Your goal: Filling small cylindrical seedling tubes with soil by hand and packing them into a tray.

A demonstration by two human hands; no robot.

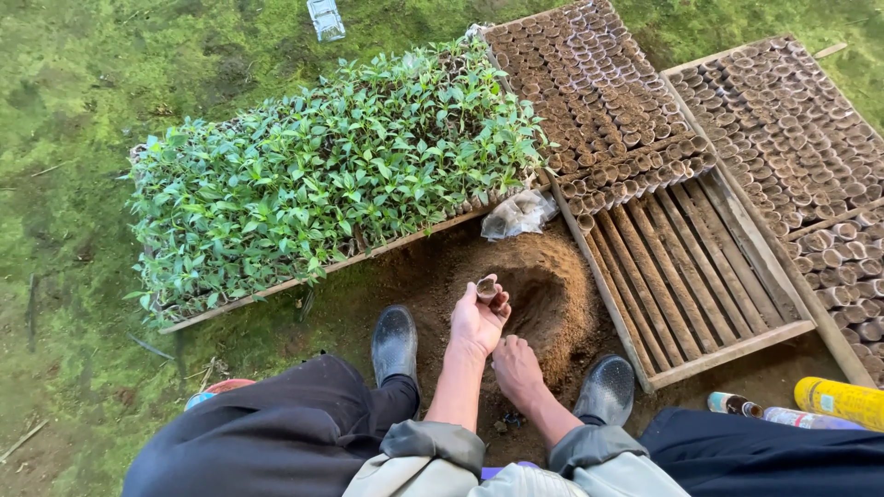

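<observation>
My left hand [477,322] holds a small round soil-filled pot [486,288] upright over a heap of brown soil [543,294]. Just below it, my right hand [516,368] is closed, knuckles up, close to the soil; what it holds is hidden. Both hands reach down between my two black shoes [394,342], the other shoe [607,389] at the right. In front of the soil heap lies a wooden slatted tray [691,276], its far part packed with several rows of small filled pots [599,101].
A tray of green leafy seedlings [331,175] lies at the left on mossy ground. A second tray of pots [792,138] sits at the right. A crumpled plastic bag [520,213], a yellow can [843,400] and a small bottle [732,403] lie nearby.
</observation>
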